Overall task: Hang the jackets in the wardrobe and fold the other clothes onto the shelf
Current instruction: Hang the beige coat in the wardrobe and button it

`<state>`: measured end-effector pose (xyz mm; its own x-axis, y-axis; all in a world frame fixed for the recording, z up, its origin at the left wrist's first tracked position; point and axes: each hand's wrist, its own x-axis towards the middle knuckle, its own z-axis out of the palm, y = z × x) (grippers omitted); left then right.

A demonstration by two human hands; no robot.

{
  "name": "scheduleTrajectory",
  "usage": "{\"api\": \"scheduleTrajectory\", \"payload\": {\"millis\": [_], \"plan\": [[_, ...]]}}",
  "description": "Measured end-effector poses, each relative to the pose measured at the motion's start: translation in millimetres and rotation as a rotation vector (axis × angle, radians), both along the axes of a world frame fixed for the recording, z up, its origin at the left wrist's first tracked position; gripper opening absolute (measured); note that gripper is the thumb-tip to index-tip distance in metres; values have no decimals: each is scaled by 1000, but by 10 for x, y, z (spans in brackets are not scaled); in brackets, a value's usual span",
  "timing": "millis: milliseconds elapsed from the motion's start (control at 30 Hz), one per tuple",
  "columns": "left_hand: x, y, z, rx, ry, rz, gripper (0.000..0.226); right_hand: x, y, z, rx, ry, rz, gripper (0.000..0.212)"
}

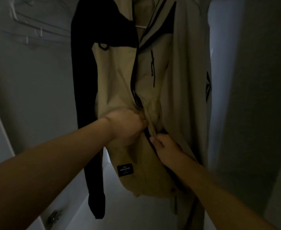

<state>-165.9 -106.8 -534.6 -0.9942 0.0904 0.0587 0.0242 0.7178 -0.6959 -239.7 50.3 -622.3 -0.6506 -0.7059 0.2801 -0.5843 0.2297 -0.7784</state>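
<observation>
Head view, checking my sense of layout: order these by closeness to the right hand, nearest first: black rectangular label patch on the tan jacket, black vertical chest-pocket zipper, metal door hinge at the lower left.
1. Black rectangular label patch, just below-left of the right hand.
2. Black vertical chest-pocket zipper, above it on the tan jacket.
3. Metal door hinge, far lower left.

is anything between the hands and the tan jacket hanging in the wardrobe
Nothing visible. The left hand already grips the tan jacket by its front edge at the zipper, and the right hand pinches the opposite edge just below. Both are in direct contact.
</observation>
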Motion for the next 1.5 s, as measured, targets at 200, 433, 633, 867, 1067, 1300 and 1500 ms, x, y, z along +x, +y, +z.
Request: {"api": "scheduleTrajectory", "payload": {"millis": [200, 433, 633, 867, 1067, 1300, 1500], "plan": [[-129, 178, 198, -95, 91, -67, 31, 53, 205, -187, -119, -72, -60, 52], [-49, 384, 328, 518, -5, -101, 19, -49, 226, 58, -230, -282, 135, 58], [9, 372, 321, 880, 42, -11, 10, -158, 270, 125, -204, -400, 315, 28], [57, 547, 132, 1256, 60, 36, 17, -203, 439, 65, -225, -435, 329, 29], [156, 589, 77, 1257, 36, 9, 16, -206, 483, 49, -138, -331, 294, 31], [113, 758, -101, 1050, 241, -56, 16, -176, 547, 97, -175, -364, 297, 27], [-92, 467, 247, 1014, 836, 81, 15, -185, 640, -6, -50, -264, 363, 14]]}}
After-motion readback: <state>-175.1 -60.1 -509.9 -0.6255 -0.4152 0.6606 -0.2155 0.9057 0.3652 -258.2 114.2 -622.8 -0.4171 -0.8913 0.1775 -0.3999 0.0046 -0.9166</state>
